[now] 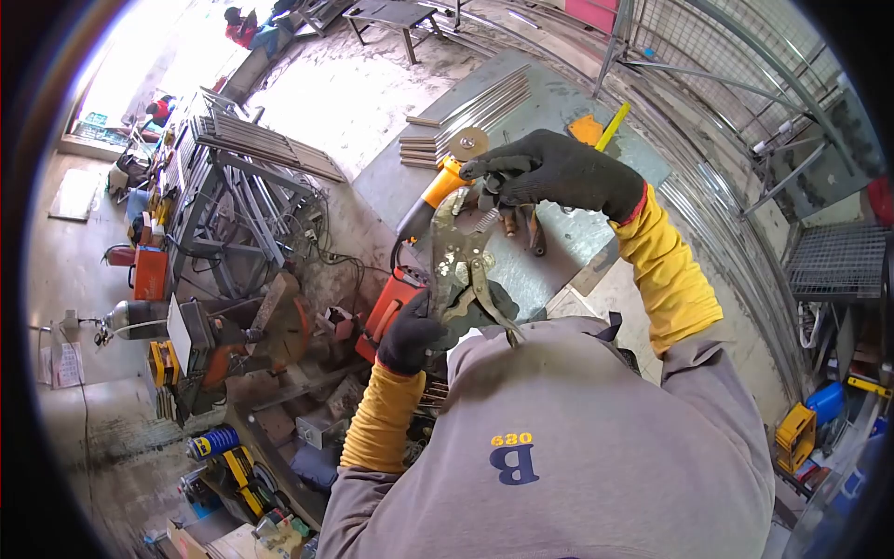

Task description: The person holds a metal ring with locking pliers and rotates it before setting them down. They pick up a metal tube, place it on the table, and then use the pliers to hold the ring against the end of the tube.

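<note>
My left hand, in a dark glove, is closed around the lower end of a worn, stained locking clamp, which stands upright in front of my chest. Its release lever slants down toward my shirt. At the clamp's upper end, my gloved right hand has its fingers bent together on the dark metal there; the glove partly covers this spot. Dark metal parts with brownish tips show just below the right hand. Beside the clamp's top lies a yellow angle grinder with a round disc.
Cut metal bars lie on the metal sheet-topped surface. A red-orange machine stands left of the clamp. Further left are a metal frame and a chop saw. Long rods run along the right. People are far back.
</note>
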`<state>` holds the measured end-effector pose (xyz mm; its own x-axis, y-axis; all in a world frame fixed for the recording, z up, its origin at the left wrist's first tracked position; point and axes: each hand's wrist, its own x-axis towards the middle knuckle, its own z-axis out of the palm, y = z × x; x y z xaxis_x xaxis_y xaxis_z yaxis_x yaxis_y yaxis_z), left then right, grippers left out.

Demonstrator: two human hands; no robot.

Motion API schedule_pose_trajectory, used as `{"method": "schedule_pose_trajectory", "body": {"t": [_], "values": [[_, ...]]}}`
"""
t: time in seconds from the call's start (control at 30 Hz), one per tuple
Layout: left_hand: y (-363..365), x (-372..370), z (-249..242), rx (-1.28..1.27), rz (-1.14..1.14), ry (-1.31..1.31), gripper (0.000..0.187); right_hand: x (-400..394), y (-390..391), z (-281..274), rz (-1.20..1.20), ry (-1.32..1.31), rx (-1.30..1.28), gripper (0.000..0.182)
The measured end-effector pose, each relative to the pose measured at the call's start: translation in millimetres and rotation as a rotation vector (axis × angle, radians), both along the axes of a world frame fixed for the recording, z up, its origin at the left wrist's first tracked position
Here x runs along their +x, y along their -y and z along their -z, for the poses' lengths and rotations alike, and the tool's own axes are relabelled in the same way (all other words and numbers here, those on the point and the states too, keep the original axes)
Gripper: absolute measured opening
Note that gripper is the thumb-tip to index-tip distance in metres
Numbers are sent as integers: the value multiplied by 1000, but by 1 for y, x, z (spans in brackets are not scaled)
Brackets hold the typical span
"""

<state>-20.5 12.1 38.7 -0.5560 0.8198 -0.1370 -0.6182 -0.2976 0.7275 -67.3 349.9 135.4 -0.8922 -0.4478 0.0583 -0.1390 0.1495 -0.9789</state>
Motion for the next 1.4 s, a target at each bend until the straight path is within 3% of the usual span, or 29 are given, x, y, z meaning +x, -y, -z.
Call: {"method": "schedule_pose_trajectory", "body": {"t": [0.23,0.37,0.43,0.63,0.77,0.97,1.03,1.27,1.33,1.4], "values": [[29,-9,6,-334,-30,-38,65,-8,-2,-16,-143,-14,217,52],[25,-10,-23,-369,-6,0,63,-5,-2,-21,-158,119,180,52],[21,-8,-22,-447,-7,-101,64,-3,1,-16,-132,137,70,55],[17,-7,-5,-245,20,15,66,7,5,-20,-100,82,37,56],[10,-5,1,-263,38,-30,69,5,-2,-12,-165,92,97,56],[-5,-2,-15,-195,53,-73,71,7,-5,2,-214,197,-177,59],[-16,2,-34,-42,66,-17,69,3,-5,11,-268,157,-279,60],[19,-7,7,-171,84,-8,67,10,1,-4,-166,261,-212,57],[8,-3,-33,-411,21,-72,68,10,2,1,-133,268,-125,55],[0,0,-52,-423,33,-212,68,11,2,7,-112,279,-114,53]]}}
